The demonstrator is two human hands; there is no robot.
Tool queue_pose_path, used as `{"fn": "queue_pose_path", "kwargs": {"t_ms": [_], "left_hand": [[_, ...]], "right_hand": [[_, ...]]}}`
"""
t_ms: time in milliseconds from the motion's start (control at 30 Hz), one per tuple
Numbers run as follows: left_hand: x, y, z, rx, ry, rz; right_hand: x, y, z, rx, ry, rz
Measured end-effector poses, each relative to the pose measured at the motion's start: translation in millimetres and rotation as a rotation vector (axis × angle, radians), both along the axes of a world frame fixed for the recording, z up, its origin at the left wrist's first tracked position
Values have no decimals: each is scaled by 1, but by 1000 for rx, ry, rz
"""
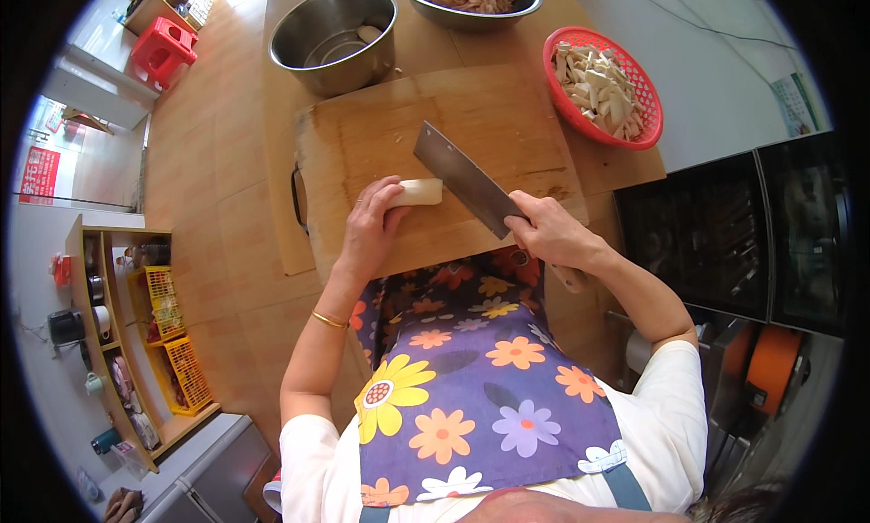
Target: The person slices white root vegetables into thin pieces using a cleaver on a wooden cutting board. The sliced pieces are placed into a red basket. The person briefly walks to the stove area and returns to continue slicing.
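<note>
A wooden cutting board (476, 122) lies before me. On its near left part, my left hand (372, 217) holds a thick white stem (420, 192), which looks like king oyster mushroom; its other end is hidden under the fingers. My right hand (554, 231) grips a cleaver (462, 176) by its wooden handle. The broad blade slants up and left over the board, its edge beside the free end of the stem; whether they touch I cannot tell. Small pale crumbs dot the board.
Beyond the board stand a deep steel pot (333, 74) with a pale piece inside and a steel bowl (469, 23) of sliced raw meat. A red plastic basket (651, 95) of cut white pieces is at the right. Dark glass-fronted cabinets (700, 231) border the right side.
</note>
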State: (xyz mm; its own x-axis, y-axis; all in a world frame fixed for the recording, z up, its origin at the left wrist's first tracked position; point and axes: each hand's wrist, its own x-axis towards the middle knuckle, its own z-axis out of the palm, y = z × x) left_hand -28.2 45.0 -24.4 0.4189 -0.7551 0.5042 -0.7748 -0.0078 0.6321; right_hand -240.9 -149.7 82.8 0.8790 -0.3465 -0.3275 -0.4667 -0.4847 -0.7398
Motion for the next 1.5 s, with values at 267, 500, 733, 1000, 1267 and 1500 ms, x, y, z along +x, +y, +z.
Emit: {"fn": "queue_pose_path", "kwargs": {"t_ms": [267, 500, 733, 1000, 1267, 1500], "left_hand": [[-2, -1, 4, 12, 8, 18], [-2, -3, 2, 6, -37, 41], [-5, 9, 3, 31, -29, 94], [-7, 2, 3, -37, -103, 124], [-9, -4, 3, -21, -76, 140], [-7, -10, 3, -57, -133, 125]], "right_hand": [[0, -2, -6, -73, -25, 58], [-2, -5, 0, -119, 12, 92], [-20, -9, 46, -298, 53, 242], [-14, -6, 28, -347, 160, 315], [-8, -11, 15, -406, 98, 317], [-18, -14, 28, -338, 135, 310]]}}
